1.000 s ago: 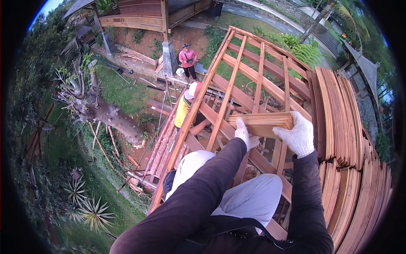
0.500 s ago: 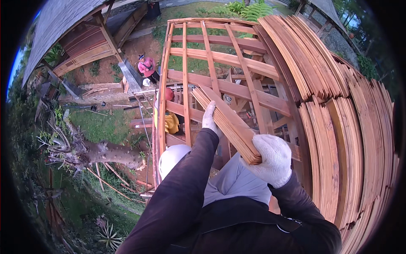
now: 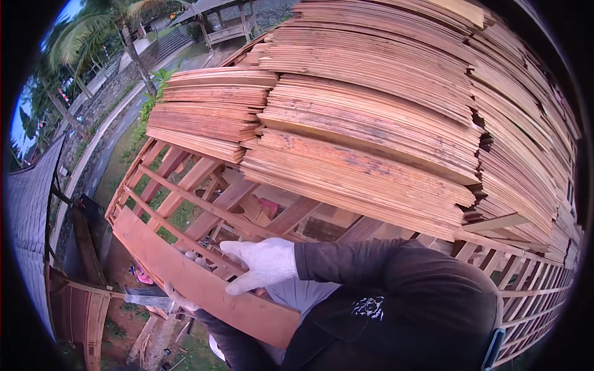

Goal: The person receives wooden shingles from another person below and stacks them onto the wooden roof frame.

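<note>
Gloved right hand (image 3: 263,263) fingers are pressing flat, unclenched, on a long wooden shingle board (image 3: 198,281), steadying it across the roof battens (image 3: 185,204). At eight o'clock, left hand (image 3: 179,297) is gripping its underside. Laid shingles (image 3: 371,123) are overlapping at twelve.

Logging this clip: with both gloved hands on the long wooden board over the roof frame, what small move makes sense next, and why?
Probably slide the board up against the lowest laid shingle row. The right hand lies flat on its upper edge and the left hand grips it from below. It rests at an angle across the bare battens, apart from the laid rows.
</note>
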{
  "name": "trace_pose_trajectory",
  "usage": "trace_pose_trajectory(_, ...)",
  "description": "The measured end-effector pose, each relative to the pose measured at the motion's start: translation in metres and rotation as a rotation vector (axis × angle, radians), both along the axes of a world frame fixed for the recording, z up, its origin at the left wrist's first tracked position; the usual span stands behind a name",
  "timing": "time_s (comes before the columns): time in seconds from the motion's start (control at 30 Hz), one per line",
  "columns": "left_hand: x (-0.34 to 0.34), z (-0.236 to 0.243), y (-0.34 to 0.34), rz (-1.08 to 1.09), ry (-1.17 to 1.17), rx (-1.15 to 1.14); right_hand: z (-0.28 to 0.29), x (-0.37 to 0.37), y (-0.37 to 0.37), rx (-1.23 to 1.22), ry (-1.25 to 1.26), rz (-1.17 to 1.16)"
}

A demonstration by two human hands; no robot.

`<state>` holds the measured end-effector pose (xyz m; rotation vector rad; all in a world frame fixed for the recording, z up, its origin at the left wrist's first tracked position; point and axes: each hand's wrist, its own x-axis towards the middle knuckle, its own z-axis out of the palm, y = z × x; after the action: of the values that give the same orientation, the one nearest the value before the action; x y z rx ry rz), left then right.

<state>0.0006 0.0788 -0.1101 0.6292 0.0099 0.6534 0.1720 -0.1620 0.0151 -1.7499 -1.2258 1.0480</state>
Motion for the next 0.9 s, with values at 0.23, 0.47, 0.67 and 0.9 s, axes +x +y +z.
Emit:
trace_pose_trajectory(0.23,0.127,0.057,-0.107,1.022,-0.022,0.525,-0.009,-0.028,-0.021,0.396,0.827,0.098)
trace_pose_trajectory(0.47,0.173,0.212,-0.096,-0.538,-0.196,0.432,0.060,0.025,-0.074,0.806,0.514,-0.207)
trace_pose_trajectory(0.67,0.213,0.227,-0.092,-0.273,0.168,0.666,0.141,0.089,-0.176,1.163,0.263,-0.672)
trace_pose_trajectory(0.9,0.088,0.102,0.118,0.118,0.661,0.660,0.209,0.234,-0.293,1.462,-0.320,-1.276)
